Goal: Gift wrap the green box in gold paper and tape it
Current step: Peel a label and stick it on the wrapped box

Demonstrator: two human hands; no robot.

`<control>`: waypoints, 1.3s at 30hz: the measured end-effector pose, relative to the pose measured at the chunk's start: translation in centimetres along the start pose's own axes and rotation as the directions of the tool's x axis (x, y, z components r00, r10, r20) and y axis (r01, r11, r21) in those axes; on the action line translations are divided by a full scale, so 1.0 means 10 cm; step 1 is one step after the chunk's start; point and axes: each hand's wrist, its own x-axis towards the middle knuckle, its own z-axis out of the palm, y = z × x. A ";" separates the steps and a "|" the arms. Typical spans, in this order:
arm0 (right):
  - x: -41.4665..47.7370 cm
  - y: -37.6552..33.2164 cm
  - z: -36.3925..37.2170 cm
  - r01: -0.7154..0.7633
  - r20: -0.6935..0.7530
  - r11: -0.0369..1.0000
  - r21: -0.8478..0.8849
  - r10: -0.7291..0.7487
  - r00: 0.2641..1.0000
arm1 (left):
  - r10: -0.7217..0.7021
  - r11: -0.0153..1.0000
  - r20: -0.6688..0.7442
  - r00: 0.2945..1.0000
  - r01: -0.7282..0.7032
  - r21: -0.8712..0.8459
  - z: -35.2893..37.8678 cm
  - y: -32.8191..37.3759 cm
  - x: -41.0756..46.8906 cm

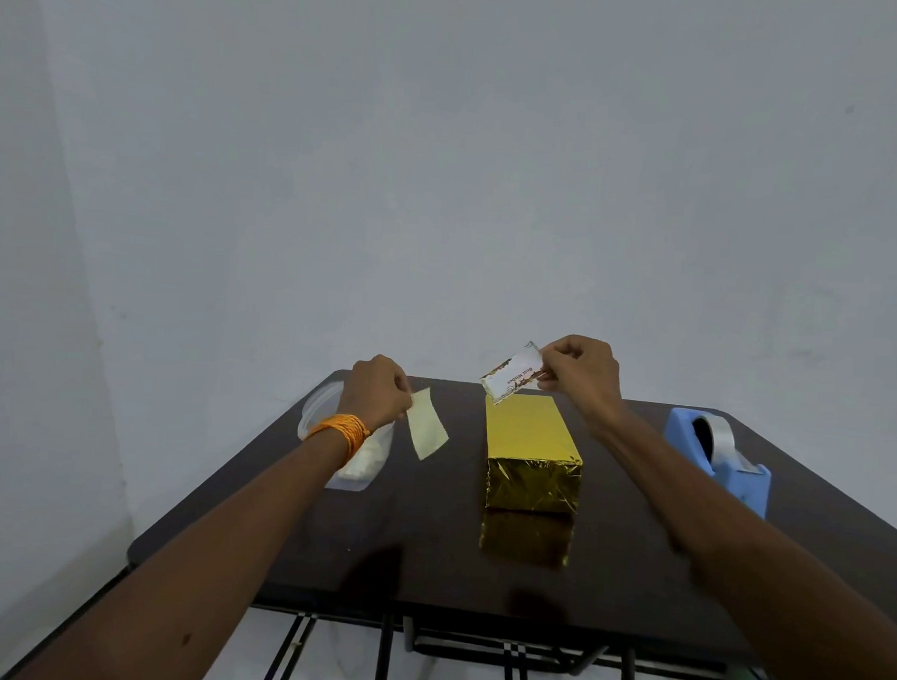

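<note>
Gold-wrapped box [531, 446] sits on the table [427, 544]; right hand [583, 376] pinches a tag [511, 376] just above its far end, left hand [377, 393] pinches a pale strip [427, 431] — held by one edge, the tag may land crooked or fold onto itself.

One head camera (wide-angle) looks forward and down, close over the table [428, 519].

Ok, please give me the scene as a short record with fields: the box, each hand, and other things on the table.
Box: rectangular box in shiny gold paper, no green showing, on the dark brown table
Left hand: pinches a pale yellow paper strip
Right hand: pinches a small white printed card above the box
Right of box: blue plastic tape dispenser
Left of box: clear plastic container, partly behind the left wrist
</note>
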 end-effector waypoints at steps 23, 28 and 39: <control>-0.08 0.17 0.00 0.058 0.276 0.998 -0.038 -0.045 0.960 | -0.064 0.983 0.219 0.974 0.100 -0.157 0.38 0.20 0.05; -0.09 0.13 0.05 0.062 0.310 0.998 -0.005 -0.057 0.949 | -0.166 0.829 0.311 0.936 0.303 -0.470 0.27 0.39 -0.02; -0.13 -0.04 0.03 -0.261 0.270 0.881 0.393 0.161 0.949 | -0.030 0.722 0.161 0.987 0.133 -0.679 0.10 0.48 0.02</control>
